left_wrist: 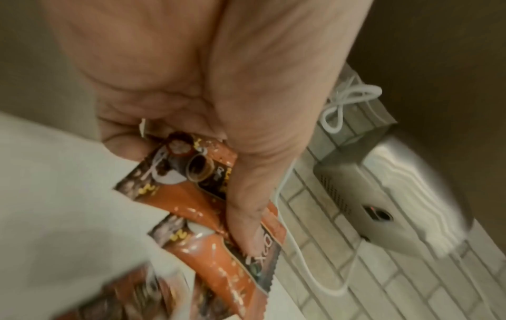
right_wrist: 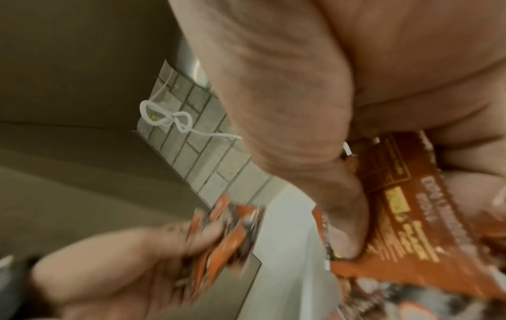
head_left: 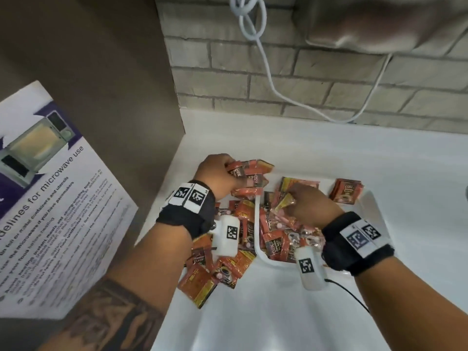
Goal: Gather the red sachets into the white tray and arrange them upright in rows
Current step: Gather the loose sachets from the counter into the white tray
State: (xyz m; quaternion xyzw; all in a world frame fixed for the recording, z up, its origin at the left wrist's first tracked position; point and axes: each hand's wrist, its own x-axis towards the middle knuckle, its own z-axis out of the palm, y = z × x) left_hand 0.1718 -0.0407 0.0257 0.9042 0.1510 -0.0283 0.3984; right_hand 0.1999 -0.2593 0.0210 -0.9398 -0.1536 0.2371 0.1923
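Observation:
A white tray (head_left: 257, 224) sits on the counter with a loose heap of red sachets (head_left: 281, 239) inside. A short upright stack of sachets (head_left: 345, 191) stands in its far right corner. More sachets (head_left: 215, 272) lie outside the tray on the left. My left hand (head_left: 228, 171) grips a bunch of red sachets (left_wrist: 197, 194) above the tray's far left corner. My right hand (head_left: 293, 198) pinches one sachet (right_wrist: 405, 205) over the heap, thumb pressed on it. The right wrist view also catches the left hand's bunch (right_wrist: 224, 233), blurred.
A brown panel with a microwave-use poster (head_left: 50, 198) stands close on the left. Behind is a brick wall with a hanging white cable (head_left: 266, 72) and a metal wall unit (head_left: 379, 21). White counter (head_left: 278, 320) stretches in front; a thin black wire (head_left: 349, 292) trails from my right wrist.

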